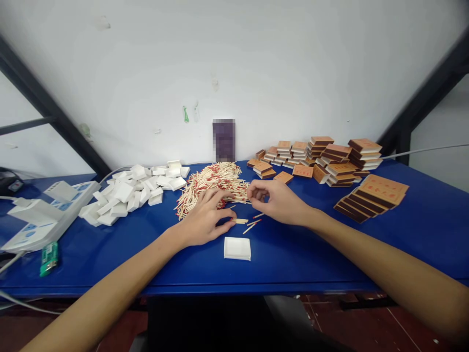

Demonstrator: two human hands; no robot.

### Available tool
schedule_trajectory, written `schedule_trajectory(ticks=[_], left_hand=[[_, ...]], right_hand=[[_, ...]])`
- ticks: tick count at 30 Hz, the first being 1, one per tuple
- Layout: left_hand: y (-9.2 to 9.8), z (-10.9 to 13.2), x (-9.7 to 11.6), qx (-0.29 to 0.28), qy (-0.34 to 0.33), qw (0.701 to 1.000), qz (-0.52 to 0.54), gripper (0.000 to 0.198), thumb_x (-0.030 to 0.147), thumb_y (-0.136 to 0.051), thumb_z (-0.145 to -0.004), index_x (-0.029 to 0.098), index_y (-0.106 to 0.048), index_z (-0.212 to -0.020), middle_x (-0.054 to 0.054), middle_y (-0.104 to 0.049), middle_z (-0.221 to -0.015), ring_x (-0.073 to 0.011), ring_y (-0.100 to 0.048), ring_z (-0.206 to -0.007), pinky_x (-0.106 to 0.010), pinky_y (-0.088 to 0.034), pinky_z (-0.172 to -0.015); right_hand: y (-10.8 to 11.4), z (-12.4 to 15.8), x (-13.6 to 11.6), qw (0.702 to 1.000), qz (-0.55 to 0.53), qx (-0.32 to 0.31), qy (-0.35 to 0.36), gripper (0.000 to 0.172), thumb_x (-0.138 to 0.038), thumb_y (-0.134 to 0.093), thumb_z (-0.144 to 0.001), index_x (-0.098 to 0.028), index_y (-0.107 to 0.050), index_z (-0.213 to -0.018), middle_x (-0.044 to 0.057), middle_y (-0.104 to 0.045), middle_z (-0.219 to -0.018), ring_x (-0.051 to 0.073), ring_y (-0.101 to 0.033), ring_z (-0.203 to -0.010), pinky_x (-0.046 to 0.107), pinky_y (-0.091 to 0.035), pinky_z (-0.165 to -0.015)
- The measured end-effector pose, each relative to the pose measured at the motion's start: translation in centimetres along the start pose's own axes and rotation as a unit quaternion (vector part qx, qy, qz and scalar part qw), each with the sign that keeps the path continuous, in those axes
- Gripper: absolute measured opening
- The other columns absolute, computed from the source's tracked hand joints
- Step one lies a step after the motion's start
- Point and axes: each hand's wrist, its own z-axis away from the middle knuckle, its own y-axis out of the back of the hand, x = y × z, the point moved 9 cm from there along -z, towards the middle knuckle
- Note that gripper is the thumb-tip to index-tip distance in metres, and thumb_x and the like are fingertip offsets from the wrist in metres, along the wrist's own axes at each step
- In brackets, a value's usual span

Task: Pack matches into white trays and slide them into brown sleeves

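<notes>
A large heap of red-tipped matches (216,181) lies on the blue table at the middle. My left hand (208,215) rests at the heap's front, thumb and index finger closed on a few matches (240,221) that stick out to the right. My right hand (273,199) is at the heap's right edge with its fingers curled and the fingertips pinched together; what they hold is too small to make out. Several loose matches (252,226) lie between and below the hands. An open white matchbox tray (237,248) sits in front of my left hand.
White trays (135,190) are piled at the left, beside a power strip (51,215) with plugs and a green packet (49,258). Printed matchboxes (339,161) stand stacked at the back right, with a leaning row of sleeves (381,193) nearer. A dark pixelated object (223,141) stands at the wall.
</notes>
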Motion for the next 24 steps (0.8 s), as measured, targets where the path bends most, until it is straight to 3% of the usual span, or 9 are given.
schedule_trajectory(ticks=[6,10,15,17,20,24], left_hand=[[0.3,0.0,0.0,0.002,0.003,1.000,0.019,0.013,0.027,-0.060,-0.090,0.025,-0.071,-0.095,-0.008,-0.051,-0.131,-0.0295,-0.041,-0.124,-0.050,-0.035,-0.105],[0.2,0.2,0.1,0.002,-0.001,1.000,0.024,0.014,0.031,-0.059,-0.092,0.024,-0.071,-0.094,-0.008,-0.051,-0.131,-0.0287,-0.041,-0.124,-0.048,-0.035,-0.105],[0.7,0.4,-0.5,0.042,0.018,0.999,0.001,0.025,0.034,-0.057,-0.093,0.024,-0.066,-0.115,-0.009,-0.052,-0.128,-0.0278,-0.042,-0.122,-0.047,-0.036,-0.105],[1.2,0.4,-1.1,0.067,0.041,0.997,-0.014,0.027,0.031,-0.055,-0.093,0.023,-0.064,-0.117,-0.009,-0.053,-0.126,-0.0278,-0.043,-0.120,-0.048,-0.036,-0.104],[1.8,0.5,-2.1,0.099,0.081,0.991,-0.031,0.020,0.031,-0.054,-0.094,0.021,-0.069,-0.101,-0.009,-0.055,-0.122,-0.0281,-0.044,-0.116,-0.049,-0.037,-0.101],[2.4,0.6,-2.7,0.120,0.101,0.987,-0.038,0.032,0.033,-0.051,-0.097,0.018,-0.068,-0.074,-0.008,-0.056,-0.115,-0.0269,-0.045,-0.111,-0.047,-0.037,-0.098]], right_hand=[[-0.6,0.2,-1.0,0.998,0.047,-0.011,0.035,0.015,-0.013,-0.056,-0.077,-0.017,-0.070,-0.080,0.001,-0.064,-0.071,0.012,-0.056,-0.060,0.024,-0.042,-0.058],[-0.5,0.3,-1.2,0.997,0.040,-0.012,0.062,0.017,-0.019,-0.055,-0.087,-0.018,-0.072,-0.090,0.003,-0.067,-0.077,0.014,-0.059,-0.065,0.026,-0.046,-0.062],[-0.8,0.8,-2.7,0.973,0.151,0.019,0.173,0.022,-0.019,-0.050,-0.094,-0.018,-0.072,-0.098,0.010,-0.069,-0.104,0.020,-0.063,-0.093,0.034,-0.048,-0.082],[-1.7,1.0,-3.0,0.960,0.192,0.015,0.201,0.024,-0.018,-0.047,-0.097,-0.019,-0.070,-0.104,0.009,-0.071,-0.101,0.022,-0.062,-0.094,0.037,-0.046,-0.085],[-3.6,1.0,-3.1,0.944,0.247,-0.007,0.219,0.026,-0.021,-0.044,-0.099,-0.017,-0.067,-0.111,0.010,-0.071,-0.095,0.023,-0.058,-0.092,0.039,-0.043,-0.084],[-4.8,0.9,-3.3,0.939,0.258,-0.052,0.221,0.026,-0.025,-0.046,-0.099,-0.015,-0.065,-0.114,0.011,-0.070,-0.098,0.024,-0.057,-0.094,0.039,-0.041,-0.085]])
